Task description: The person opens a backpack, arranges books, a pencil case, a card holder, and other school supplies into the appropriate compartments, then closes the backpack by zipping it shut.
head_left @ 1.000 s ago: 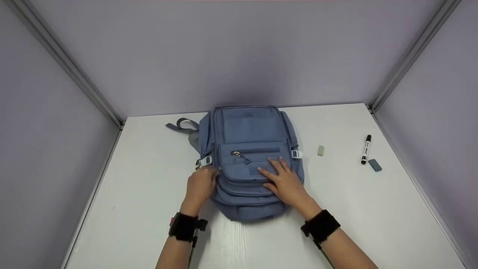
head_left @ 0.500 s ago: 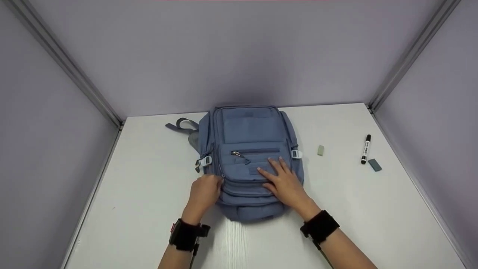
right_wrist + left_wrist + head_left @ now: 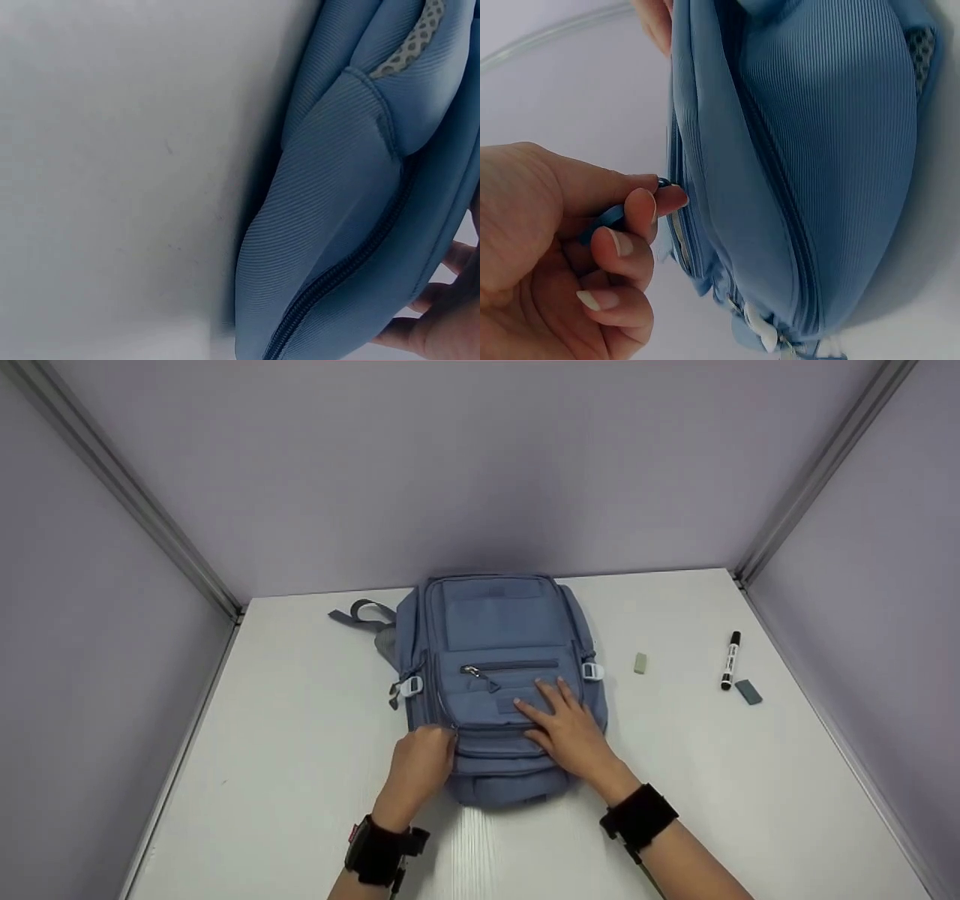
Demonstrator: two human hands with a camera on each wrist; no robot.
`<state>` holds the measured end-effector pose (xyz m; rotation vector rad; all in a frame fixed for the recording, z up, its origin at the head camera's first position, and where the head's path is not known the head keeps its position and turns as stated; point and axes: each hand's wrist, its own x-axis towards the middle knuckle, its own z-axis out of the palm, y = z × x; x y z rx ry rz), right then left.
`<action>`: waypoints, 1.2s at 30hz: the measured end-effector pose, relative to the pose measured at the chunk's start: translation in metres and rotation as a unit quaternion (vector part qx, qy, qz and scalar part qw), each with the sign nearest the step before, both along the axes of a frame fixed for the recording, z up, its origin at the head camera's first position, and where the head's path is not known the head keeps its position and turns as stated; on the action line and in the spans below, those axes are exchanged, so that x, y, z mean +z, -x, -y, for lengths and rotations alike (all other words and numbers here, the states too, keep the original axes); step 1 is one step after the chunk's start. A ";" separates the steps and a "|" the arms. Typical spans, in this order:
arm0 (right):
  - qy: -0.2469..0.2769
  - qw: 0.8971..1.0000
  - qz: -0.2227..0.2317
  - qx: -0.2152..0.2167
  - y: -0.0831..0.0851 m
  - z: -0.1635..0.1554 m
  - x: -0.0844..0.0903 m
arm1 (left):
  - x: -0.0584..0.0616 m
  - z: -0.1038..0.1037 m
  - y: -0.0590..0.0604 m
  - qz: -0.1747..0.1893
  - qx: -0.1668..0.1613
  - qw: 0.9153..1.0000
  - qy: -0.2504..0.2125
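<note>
A blue backpack point(image 3: 499, 637) lies flat on the white table point(image 3: 300, 735), front side up. My left hand point(image 3: 421, 761) is at its lower left edge and pinches a blue zipper pull point(image 3: 607, 220) between thumb and forefinger, beside the bag's zip line point(image 3: 676, 232). My right hand point(image 3: 568, 726) lies flat on the front pocket with straight, spread fingers pressing the fabric down. In the right wrist view only the backpack's side point(image 3: 352, 217) and a few fingertips point(image 3: 442, 300) show.
A small pale eraser point(image 3: 640, 663) lies right of the bag. Further right are a black marker point(image 3: 730, 659) and a small grey-blue block point(image 3: 748, 691). A grey strap point(image 3: 361, 613) sticks out at the bag's upper left. Lilac walls enclose the table on three sides.
My left hand has slid toward me along the bag's left side, drawing the zipper pull with it. The right hand stays pressed on the pocket.
</note>
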<state>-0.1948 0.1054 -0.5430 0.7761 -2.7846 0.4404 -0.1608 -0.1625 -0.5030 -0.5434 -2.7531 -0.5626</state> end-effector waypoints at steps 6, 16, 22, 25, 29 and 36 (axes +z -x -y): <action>0.010 1.000 -0.008 0.003 0.000 0.000 -0.001 | -0.002 -0.011 -0.006 -0.017 -0.004 1.000 0.000; 0.018 0.999 0.032 -0.009 -0.004 0.007 0.011 | 0.002 -0.027 -0.015 -0.030 0.042 0.998 -0.037; 0.033 0.998 -0.035 0.037 -0.014 0.028 0.020 | 0.006 -0.035 -0.020 -0.062 0.065 0.996 -0.026; 0.062 0.993 -0.039 0.097 -0.015 0.040 0.021 | 0.006 -0.039 -0.021 -0.070 0.066 0.995 -0.019; 0.076 0.985 0.009 0.153 -0.015 0.054 0.023 | 0.006 -0.040 -0.022 -0.077 0.069 0.995 -0.006; 0.135 0.966 0.100 0.198 -0.011 0.070 0.022 | 0.010 -0.034 -0.021 -0.074 0.046 0.996 -0.021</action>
